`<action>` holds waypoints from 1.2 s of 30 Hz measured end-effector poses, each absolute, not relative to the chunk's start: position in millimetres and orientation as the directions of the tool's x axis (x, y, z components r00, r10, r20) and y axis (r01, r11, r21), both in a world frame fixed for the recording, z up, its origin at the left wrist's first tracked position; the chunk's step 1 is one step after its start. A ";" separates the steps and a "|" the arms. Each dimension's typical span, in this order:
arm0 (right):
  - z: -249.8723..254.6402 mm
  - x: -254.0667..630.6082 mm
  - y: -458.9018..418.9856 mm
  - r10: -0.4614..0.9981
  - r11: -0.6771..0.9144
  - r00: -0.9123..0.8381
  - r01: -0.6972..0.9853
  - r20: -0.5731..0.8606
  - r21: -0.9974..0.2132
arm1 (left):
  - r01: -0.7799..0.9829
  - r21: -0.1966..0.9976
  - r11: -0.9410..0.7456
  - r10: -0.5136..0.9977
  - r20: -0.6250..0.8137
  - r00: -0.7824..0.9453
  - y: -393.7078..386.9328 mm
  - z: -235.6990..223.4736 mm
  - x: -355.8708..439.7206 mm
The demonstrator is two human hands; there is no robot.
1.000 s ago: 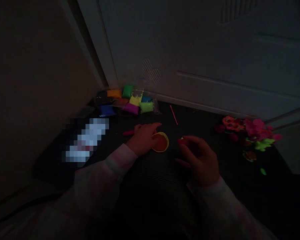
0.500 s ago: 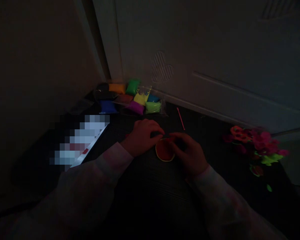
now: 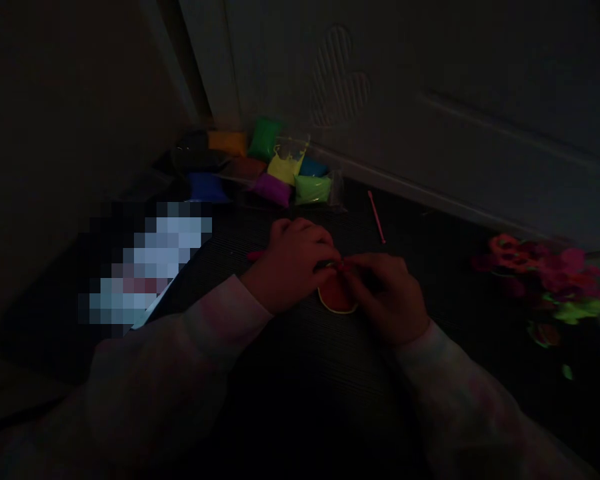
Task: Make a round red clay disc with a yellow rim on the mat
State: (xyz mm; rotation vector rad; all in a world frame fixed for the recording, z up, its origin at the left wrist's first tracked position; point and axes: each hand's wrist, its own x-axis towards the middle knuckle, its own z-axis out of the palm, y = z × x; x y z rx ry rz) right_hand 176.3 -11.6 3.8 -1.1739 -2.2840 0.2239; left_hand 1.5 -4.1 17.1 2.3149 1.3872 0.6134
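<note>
On the dark table lies a flat red disc with a pale yellow rim, its upper part covered by my fingers. My left hand curls over the disc's far left edge, thumb and fingertips drawn together. From the other side my right hand pinches a tiny pink piece just above the disc, right where the two hands' fingertips meet. Whether the left fingertips also grip that piece is too dark to tell. A pink stick-like thing pokes out behind my left wrist.
Several bags of coloured clay, among them a light green bag, lie against the wall. A thin pink tool rests beyond my right hand. Pink and red flower shapes are at the right. At the left glows a blurred screen.
The view has shifted, so the bags sit higher and the flowers further right. My fingertips have come closer together over the disc, covering more of its top.
</note>
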 end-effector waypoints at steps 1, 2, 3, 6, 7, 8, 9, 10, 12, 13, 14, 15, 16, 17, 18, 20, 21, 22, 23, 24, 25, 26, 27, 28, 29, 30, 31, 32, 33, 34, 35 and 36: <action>3.9 176.2 -11.6 0.790 0.605 -0.465 0.700 0.400 -0.379 | 0.730 0.516 -0.449 0.889 0.180 0.420 -4.0 16.6 1.7; 3.8 176.0 -11.6 0.787 0.607 -0.468 0.701 0.401 -0.374 | 0.731 0.513 -0.451 0.889 0.185 0.419 -3.9 15.9 1.9; 3.7 175.8 -11.6 0.786 0.609 -0.470 0.702 0.403 -0.369 | 0.730 0.511 -0.455 0.887 0.191 0.419 -3.7 15.3 2.1; 2.9 175.4 -11.5 0.783 0.610 -0.467 0.705 0.412 -0.362 | 0.724 0.509 -0.466 0.883 0.206 0.423 -3.4 13.7 2.8; 2.6 175.3 -11.4 0.782 0.610 -0.466 0.707 0.413 -0.357 | 0.723 0.508 -0.468 0.882 0.211 0.422 -3.3 13.4 3.1; 2.2 175.4 -11.3 0.781 0.611 -0.467 0.709 0.414 -0.352 | 0.724 0.506 -0.469 0.881 0.213 0.422 -3.3 13.2 3.3; 1.9 175.5 -11.2 0.780 0.611 -0.468 0.712 0.416 -0.345 | 0.725 0.506 -0.468 0.882 0.212 0.421 -3.3 13.1 3.6; 1.7 175.7 -11.1 0.778 0.612 -0.467 0.715 0.420 -0.338 | 0.725 0.506 -0.467 0.882 0.211 0.420 -3.4 13.1 3.8; 1.7 176.2 -11.0 0.776 0.608 -0.459 0.726 0.433 -0.320 | 0.727 0.507 -0.462 0.885 0.210 0.416 -3.6 12.9 4.0; 1.9 176.4 -11.1 0.774 0.606 -0.456 0.733 0.439 -0.308 | 0.728 0.507 -0.461 0.886 0.211 0.414 -3.7 12.7 4.1; 2.1 176.6 -11.1 0.773 0.603 -0.454 0.742 0.443 -0.293 | 0.729 0.506 -0.461 0.886 0.216 0.411 -3.9 12.6 4.1; 2.5 176.8 -11.2 0.771 0.601 -0.453 0.751 0.447 -0.275 | 0.729 0.504 -0.464 0.885 0.223 0.409 -4.1 12.5 4.1; 2.8 176.9 -11.2 0.769 0.597 -0.454 0.760 0.450 -0.255 | 0.729 0.501 -0.467 0.883 0.227 0.410 -4.2 12.4 4.0; 3.0 177.1 -11.2 0.767 0.595 -0.454 0.769 0.454 -0.235 | 0.730 0.498 -0.468 0.883 0.228 0.411 -4.3 12.3 4.0; 3.0 177.2 -11.2 0.765 0.592 -0.454 0.776 0.457 -0.220 | 0.731 0.497 -0.468 0.883 0.226 0.411 -4.4 12.3 4.0; 2.7 177.4 -11.2 0.762 0.589 -0.452 0.782 0.464 -0.205 | 0.735 0.495 -0.463 0.885 0.217 0.411 -4.4 12.3 4.0; 2.3 177.5 -11.2 0.760 0.590 -0.453 0.782 0.466 -0.202 | 0.737 0.494 -0.462 0.886 0.216 0.410 -4.4 12.2 4.0; 1.9 177.6 -11.2 0.758 0.592 -0.455 0.781 0.468 -0.199 | 0.737 0.493 -0.463 0.886 0.219 0.410 -4.4 12.1 4.0; 1.5 177.7 -11.2 0.756 0.592 -0.455 0.781 0.470 -0.197 | 0.734 0.493 -0.466 0.884 0.222 0.412 -4.4 11.9 4.0; 1.1 177.7 -11.2 0.756 0.592 -0.456 0.783 0.471 -0.193 | 0.732 0.492 -0.471 0.881 0.226 0.415 -4.4 11.7 4.0; 0.8 177.7 -11.3 0.755 0.592 -0.456 0.783 0.471 -0.190 | 0.731 0.492 -0.474 0.880 0.227 0.418 -4.5 11.6 4.0; 0.6 177.7 -11.3 0.756 0.591 -0.457 0.784 0.469 -0.189 | 0.731 0.492 -0.472 0.880 0.223 0.418 -4.7 11.5 4.0; 0.5 177.7 -11.4 0.756 0.591 -0.458 0.784 0.467 -0.188 | 0.732 0.492 -0.470 0.881 0.218 0.419 -4.8 11.5 4.1; 0.3 177.7 -11.4 0.757 0.591 -0.459 0.784 0.465 -0.187 | 0.734 0.492 -0.468 0.883 0.213 0.419 -5.0 11.6 4.1; 0.2 177.8 -11.3 0.757 0.591 -0.460 0.785 0.464 -0.186 | 0.737 0.491 -0.465 0.884 0.209 0.418 -5.2 11.7 4.2; -0.1 177.8 -11.2 0.757 0.591 -0.461 0.785 0.462 -0.185 | 0.738 0.491 -0.463 0.885 0.206 0.417 -5.2 11.9 4.2; -0.4 177.9 -11.1 0.758 0.591 -0.462 0.785 0.460 -0.186 | 0.739 0.490 -0.461 0.886 0.204 0.417 -5.3 12.1 4.1; -0.7 178.1 -11.0 0.759 0.591 -0.463 0.784 0.457 -0.189 | 0.739 0.491 -0.461 0.886 0.206 0.415 -5.2 12.3 3.9; -1.1 178.2 -10.9 0.761 0.591 -0.462 0.783 0.456 -0.193 | 0.738 0.492 -0.461 0.886 0.208 0.414 -5.0 12.5 3.5; -1.3 178.4 -10.8 0.761 0.591 -0.461 0.782 0.455 -0.196 | 0.738 0.495 -0.459 0.887 0.209 0.412 -4.7 12.8 3.0; -1.5 178.5 -10.8 0.761 0.593 -0.462 0.780 0.456 -0.199 | 0.738 0.497 -0.457 0.888 0.209 0.409 -4.3 13.2 2.3; -1.5 178.5 -10.7 0.759 0.595 -0.464 0.779 0.457 -0.199 | 0.739 0.498 -0.453 0.890 0.209 0.405 -3.8 13.6 1.6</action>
